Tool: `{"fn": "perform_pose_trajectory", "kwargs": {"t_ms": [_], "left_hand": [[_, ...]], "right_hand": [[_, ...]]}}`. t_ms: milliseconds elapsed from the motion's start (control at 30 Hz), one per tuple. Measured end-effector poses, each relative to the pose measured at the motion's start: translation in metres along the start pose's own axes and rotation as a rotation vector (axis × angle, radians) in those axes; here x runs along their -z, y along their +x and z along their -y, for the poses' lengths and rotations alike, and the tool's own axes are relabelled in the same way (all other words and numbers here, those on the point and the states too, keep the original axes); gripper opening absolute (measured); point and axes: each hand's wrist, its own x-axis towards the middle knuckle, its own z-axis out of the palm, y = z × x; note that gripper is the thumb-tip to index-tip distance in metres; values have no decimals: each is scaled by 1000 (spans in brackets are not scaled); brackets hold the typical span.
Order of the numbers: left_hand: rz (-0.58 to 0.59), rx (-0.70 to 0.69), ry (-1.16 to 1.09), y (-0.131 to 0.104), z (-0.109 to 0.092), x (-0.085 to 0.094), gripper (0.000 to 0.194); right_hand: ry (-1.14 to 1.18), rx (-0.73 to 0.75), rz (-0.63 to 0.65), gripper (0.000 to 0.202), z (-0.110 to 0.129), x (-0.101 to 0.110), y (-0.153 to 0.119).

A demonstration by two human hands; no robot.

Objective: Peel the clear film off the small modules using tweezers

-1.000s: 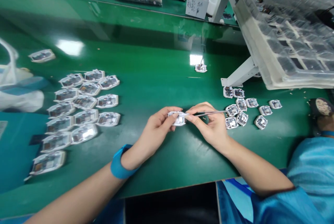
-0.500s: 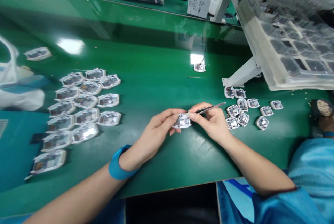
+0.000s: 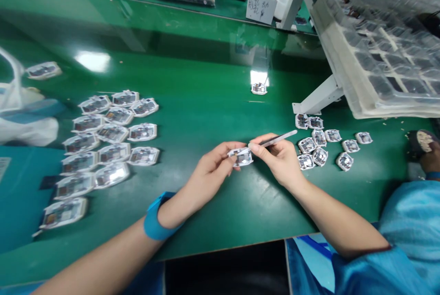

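My left hand (image 3: pixel 216 166) is closed on a small white-framed electronic module (image 3: pixel 244 157), held just above the green table, with the thumb lying over its left part. In my right hand (image 3: pixel 277 157) is a pair of metal tweezers (image 3: pixel 280 137), pinched between thumb and fingers. The tweezers' back end points up and to the right, while their tips reach toward the module's upper side. What the tips touch is too small to make out. A blue band (image 3: pixel 158 217) wraps my left wrist.
Several similar modules (image 3: pixel 114 153) lie grouped on the left, and several smaller-looking ones (image 3: pixel 319 138) on the right. Single modules lie at far left (image 3: pixel 44 70) and centre back (image 3: pixel 259 88). A tilted compartment tray (image 3: pixel 364 109) overhangs the right side. Another person's hand (image 3: pixel 433 157) shows at the right edge.
My left thumb has shifted onto the module's face, and the module has turned and moved slightly right. The tweezers have turned in my right hand. The two single modules have slid slightly left.
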Motion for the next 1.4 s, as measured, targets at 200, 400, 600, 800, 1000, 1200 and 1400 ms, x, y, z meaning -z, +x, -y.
{"fn": "perform_pose_trajectory", "kwargs": {"t_ms": [200, 400, 600, 800, 1000, 1200, 1400], "left_hand": [[16, -11, 25, -1, -2, 1, 27], [39, -11, 18, -1, -6, 2, 28], [4, 57, -27, -3, -8, 2, 30], [-4, 80, -83, -3, -11, 4, 35], [-26, 85, -55, -2, -12, 4, 32], [-50, 109, -178, 0, -8, 2, 28], [-99, 150, -370, 1, -12, 3, 19]], "right_hand": [[87, -22, -1, 16, -1, 1, 1], [105, 32, -12, 13, -2, 0, -1], [113, 89, 13, 10, -2, 0, -1], [72, 120, 22, 11, 1, 1, -1], [70, 120, 18, 13, 0, 0, -2], [72, 99, -27, 9, 0, -2, -4], [37, 88, -107, 14, 2, -2, -3]]}}
